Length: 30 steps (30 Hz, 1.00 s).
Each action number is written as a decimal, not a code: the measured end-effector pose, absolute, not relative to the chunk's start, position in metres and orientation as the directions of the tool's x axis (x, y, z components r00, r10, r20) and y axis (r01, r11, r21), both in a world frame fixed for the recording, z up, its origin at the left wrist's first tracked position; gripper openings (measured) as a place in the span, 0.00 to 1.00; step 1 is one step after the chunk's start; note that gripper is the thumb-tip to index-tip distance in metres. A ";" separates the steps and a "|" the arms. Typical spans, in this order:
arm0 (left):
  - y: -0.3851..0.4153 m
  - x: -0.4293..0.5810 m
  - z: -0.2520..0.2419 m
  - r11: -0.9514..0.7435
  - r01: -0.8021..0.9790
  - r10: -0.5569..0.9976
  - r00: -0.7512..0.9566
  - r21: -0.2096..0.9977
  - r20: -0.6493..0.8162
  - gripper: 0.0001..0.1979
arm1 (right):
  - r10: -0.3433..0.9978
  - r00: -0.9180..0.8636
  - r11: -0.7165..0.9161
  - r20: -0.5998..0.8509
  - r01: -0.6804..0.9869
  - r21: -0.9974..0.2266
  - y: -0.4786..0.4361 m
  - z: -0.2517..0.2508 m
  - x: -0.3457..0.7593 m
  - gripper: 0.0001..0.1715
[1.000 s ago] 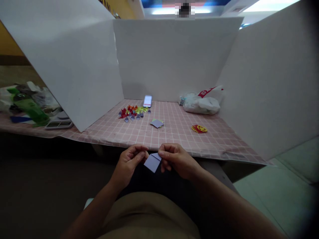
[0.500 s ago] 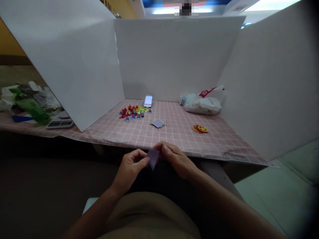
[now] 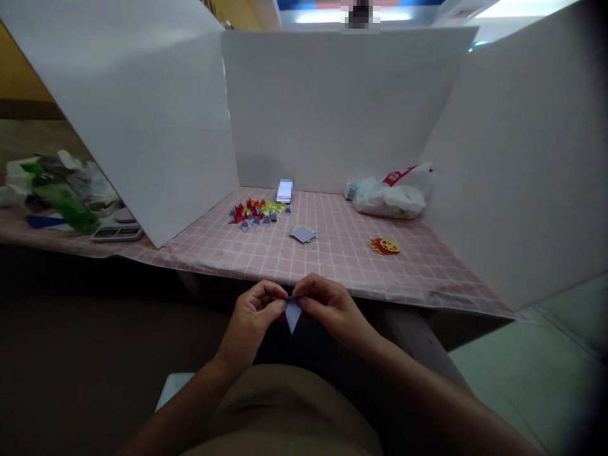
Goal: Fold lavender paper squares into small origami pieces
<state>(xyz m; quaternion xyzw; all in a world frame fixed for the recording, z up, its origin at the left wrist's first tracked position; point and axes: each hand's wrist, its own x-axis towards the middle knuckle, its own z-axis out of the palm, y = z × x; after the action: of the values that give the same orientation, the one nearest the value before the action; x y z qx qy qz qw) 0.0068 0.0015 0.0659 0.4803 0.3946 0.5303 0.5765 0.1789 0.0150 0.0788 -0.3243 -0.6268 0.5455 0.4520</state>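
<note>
Between my hands, just below the table's front edge, is a small folded piece of purple origami paper (image 3: pixel 292 315) with one point hanging down. My left hand (image 3: pixel 259 310) pinches its upper left side between thumb and fingers. On the upper right side my right hand (image 3: pixel 327 305) pinches it the same way. Part of the paper is hidden behind the fingertips. Beyond the hands lies a stack of square paper sheets (image 3: pixel 303 235), purple on top with yellow-green corners showing. Farther left sits a cluster of small folded paper pieces (image 3: pixel 254 212) in red, orange, yellow and purple.
White panels (image 3: pixel 342 107) enclose the pink checked table (image 3: pixel 332 253) on three sides. A phone (image 3: pixel 284 191) leans at the back. To the right are a white plastic bag (image 3: pixel 392 199) and red-and-yellow cut-out pieces (image 3: pixel 384 246). A green bottle (image 3: pixel 66 199) and a scale (image 3: pixel 116 234) are outside the left panel.
My right hand has turned and now pinches the paper's upper right edge with its thumb in front. The paper has changed from a wider slanted shape to a narrow downward triangle.
</note>
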 end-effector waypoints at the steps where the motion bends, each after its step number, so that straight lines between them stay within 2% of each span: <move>1: 0.001 0.007 0.064 -0.021 -0.253 0.991 0.126 0.967 0.055 0.03 | 0.898 -0.382 0.195 0.216 -0.093 -0.976 0.014 0.079 0.179 0.02; 7: 0.000 0.008 0.059 -0.010 -0.322 0.987 0.151 0.947 0.062 0.01 | 0.898 -0.374 0.206 0.232 -0.107 -0.973 0.014 0.079 0.180 0.04; 13: -0.002 0.008 0.061 -0.050 -0.343 0.990 0.108 0.938 0.093 0.05 | 0.885 -0.349 0.326 0.309 -0.009 -0.945 0.014 0.082 0.182 0.08; 16: -0.003 0.009 0.064 -0.077 -0.334 0.988 0.102 0.939 0.118 0.07 | 0.887 -0.345 0.326 0.307 -0.003 -0.945 0.013 0.083 0.183 0.07; 23: -0.007 0.011 0.070 -0.151 -0.289 0.984 0.050 0.945 0.173 0.10 | 0.883 -0.350 0.294 0.314 -0.110 -0.950 0.015 0.077 0.183 0.04; 30: -0.006 0.013 0.071 -0.181 -0.234 0.982 0.011 0.955 0.189 0.08 | 0.846 -0.367 0.406 0.387 -0.029 -0.914 0.014 0.078 0.183 0.07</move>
<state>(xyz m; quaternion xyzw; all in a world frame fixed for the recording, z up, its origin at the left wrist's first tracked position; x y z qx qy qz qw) 0.0125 -0.0059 0.0708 0.4911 0.3809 0.5911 0.5142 0.1826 0.0136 0.0781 -0.2964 -0.6885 0.4575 0.4783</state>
